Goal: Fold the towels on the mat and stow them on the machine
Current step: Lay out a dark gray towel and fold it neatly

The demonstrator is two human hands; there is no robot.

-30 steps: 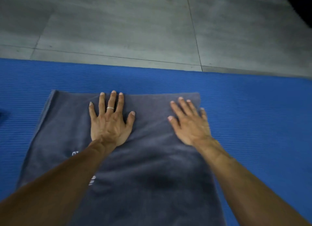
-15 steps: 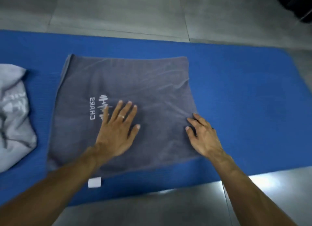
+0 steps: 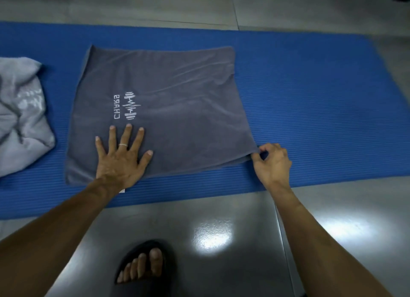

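Left hand (image 3: pixel 121 161) flat, pinning the dark towel (image 3: pixel 159 110) lower left; right hand (image 3: pixel 271 163) pinches its lower-right corner; lift that corner cleanly across, edges matched, on the mat (image 3: pixel 310 97).

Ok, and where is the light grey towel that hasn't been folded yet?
In the head view, the light grey towel lies crumpled on the blue mat at the far left edge of frame, just left of the dark grey towel, apart from it.
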